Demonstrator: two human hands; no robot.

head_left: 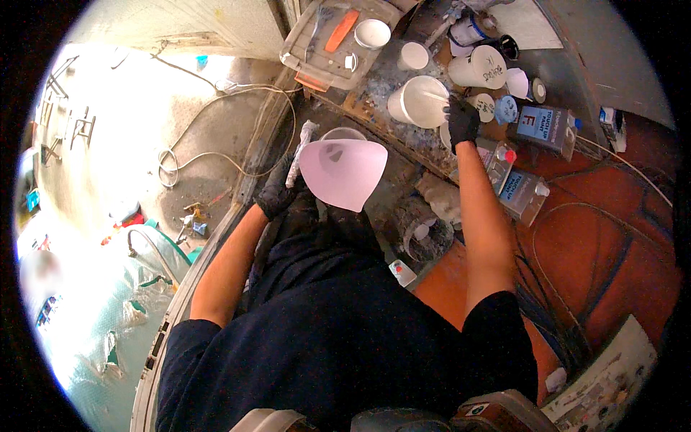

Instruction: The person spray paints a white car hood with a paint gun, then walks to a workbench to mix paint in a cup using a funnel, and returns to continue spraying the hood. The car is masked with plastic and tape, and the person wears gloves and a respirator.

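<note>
At the near edge of a paint-stained surface (376, 85), a white tub (396, 106) stands with pale contents, and a white stick (435, 96) reaches over its rim into it. The right hand (463, 122), in a black glove, pinches the stick's outer end beside the tub. To the left and nearer the body, the left hand (276, 194), gloved too, is curled round the lower end of a pale wrapped tool (298, 160). Just beside that tool a pink funnel (344, 173) opens upward, well apart from the tub. Behind the tub are a small white cup (414, 56) and a larger white bucket (475, 68) lying tilted. A plastic box (291, 57) at upper left carries an orange scraper (342, 30) and a white bowl (372, 34). Metal cans (545, 131) stand to the right, near the reddish floor (619, 252). Far left, a pale cable (204, 135) loops across the grey ground.
</note>
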